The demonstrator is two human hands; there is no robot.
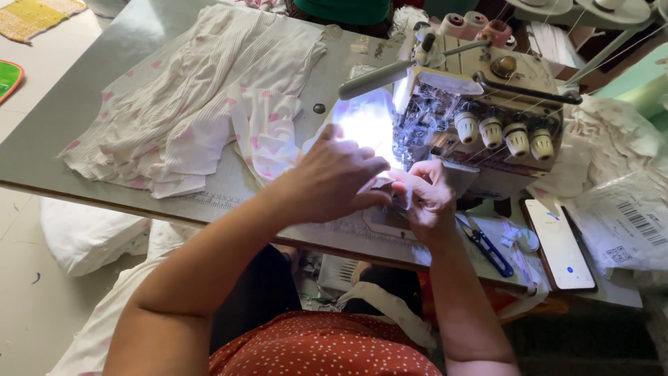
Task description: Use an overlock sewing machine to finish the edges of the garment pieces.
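On the far left part of the grey sewing table [83,90] lies a heap of white cloth with pink marks [195,97], loose and crumpled, reaching almost to the near edge of the table. If this heap slides over that edge, its weight could drag on whatever cloth is joined to it at the machine; whether it is joined, I cannot tell.

In the middle, the left hand [334,177] presses flat on a small piece of the same cloth [381,184], the fingers together and stretched toward the machine. The cloth piece is at the near edge of the table, directly in front of the lit needle area. The right hand [426,198] touches the left one, its fingers pinched closed on the edge of that piece.

Both hands are very near the needle part of the overlock machine [480,104]. I judge this the main risk: a fingertip could come under the needle or the knife if the cloth is pulled in suddenly. The strong lamp glare also hides the seam line, so the edge may go crooked.

To the right, blue thread snips [487,249] and a phone [560,244] lie close to the near edge; an elbow could push them off.
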